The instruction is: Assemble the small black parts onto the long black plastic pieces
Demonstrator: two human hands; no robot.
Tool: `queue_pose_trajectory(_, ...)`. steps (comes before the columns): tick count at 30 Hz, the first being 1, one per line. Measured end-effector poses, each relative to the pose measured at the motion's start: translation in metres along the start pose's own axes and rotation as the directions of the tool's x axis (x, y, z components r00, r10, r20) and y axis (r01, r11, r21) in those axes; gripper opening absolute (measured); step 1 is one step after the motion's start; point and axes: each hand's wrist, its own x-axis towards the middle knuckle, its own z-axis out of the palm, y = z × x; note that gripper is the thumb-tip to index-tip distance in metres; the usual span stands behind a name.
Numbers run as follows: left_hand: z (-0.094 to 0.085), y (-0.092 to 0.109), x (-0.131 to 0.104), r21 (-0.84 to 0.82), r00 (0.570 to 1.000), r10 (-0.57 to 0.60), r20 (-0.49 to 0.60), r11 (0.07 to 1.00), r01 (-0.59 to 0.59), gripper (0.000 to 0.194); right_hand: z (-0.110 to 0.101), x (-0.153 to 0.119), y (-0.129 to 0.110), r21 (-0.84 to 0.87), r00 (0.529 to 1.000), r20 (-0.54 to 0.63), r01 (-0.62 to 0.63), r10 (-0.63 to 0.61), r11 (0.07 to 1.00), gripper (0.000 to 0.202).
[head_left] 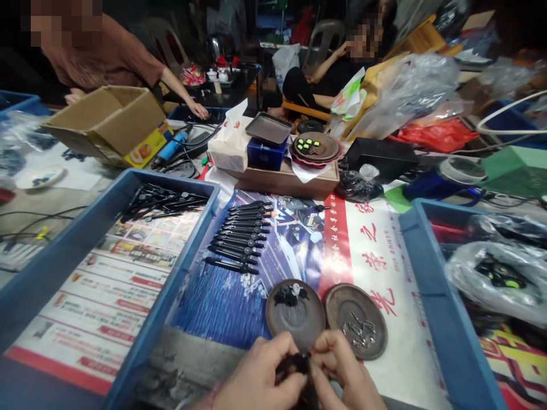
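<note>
I record a black part (pixel 310 394) pinched between the left grip (pixel 264 371) and the right grip (pixel 344 373), both closed on it. I judge this fine two-handed handling, calling next for steady alignment; metal pieces (pixel 359 335) lie just beyond, rightward.

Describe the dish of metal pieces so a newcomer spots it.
Find the blue tray on the right. On the printed sheet beside it, just beyond the right hand, sits a brown dish. It holds shiny metal pieces; its left neighbour, mostly black parts.
</note>
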Motion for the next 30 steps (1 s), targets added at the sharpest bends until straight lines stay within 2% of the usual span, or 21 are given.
queue_pose_trajectory(3,0.0007,-0.0020,-0.0008,-0.043,1.000,-0.006,-0.014,0.999,0.005,0.003,-0.0025,0.0036,-0.0051,0.147,0.999,0.023,-0.046,0.043,0.988,0.035)
queue_pose_trajectory(6,0.0040,-0.0047,-0.0003,-0.237,0.996,-0.042,0.078,0.970,0.060,0.006,-0.0029,0.0053,-0.0042,0.307,0.982,0.151,-0.153,0.111,0.939,0.038)
queue_pose_trajectory(8,0.0058,-0.0051,0.0004,-0.318,0.991,-0.062,0.123,0.943,0.098,0.008,-0.0019,0.0055,-0.0011,0.334,0.971,0.197,-0.199,0.138,0.922,0.042)
queue_pose_trajectory(10,0.0058,-0.0042,0.0012,-0.358,0.989,-0.060,0.138,0.928,0.106,0.011,-0.0013,0.0057,0.0011,0.338,0.976,0.163,-0.190,0.142,0.922,0.045)
queue_pose_trajectory(12,0.0039,-0.0025,0.0020,-0.422,0.987,-0.001,0.161,0.904,0.070,0.020,-0.0025,0.0063,0.0007,0.341,0.984,0.117,-0.165,0.133,0.925,0.046)
queue_pose_trajectory(15,-0.0005,-0.0009,0.0033,-0.461,0.985,0.068,0.158,0.888,0.013,0.035,-0.0065,0.0078,-0.0031,0.340,0.985,0.127,-0.151,0.114,0.928,0.045)
queue_pose_trajectory(20,-0.0038,-0.0005,0.0041,-0.421,0.996,0.050,0.080,0.907,-0.011,0.038,-0.0078,0.0080,-0.0023,0.389,0.987,0.115,-0.147,0.111,0.909,0.045)
queue_pose_trajectory(24,-0.0008,-0.0019,0.0031,-0.542,0.993,0.060,0.105,0.840,0.006,0.040,-0.0032,0.0065,0.0017,0.427,0.985,0.141,-0.149,0.097,0.892,0.041)
queue_pose_trajectory(30,0.0046,-0.0080,0.0024,-0.630,0.992,-0.017,0.128,0.771,0.094,0.041,-0.0009,0.0049,-0.0011,0.451,0.984,0.167,-0.125,0.055,0.884,0.041)
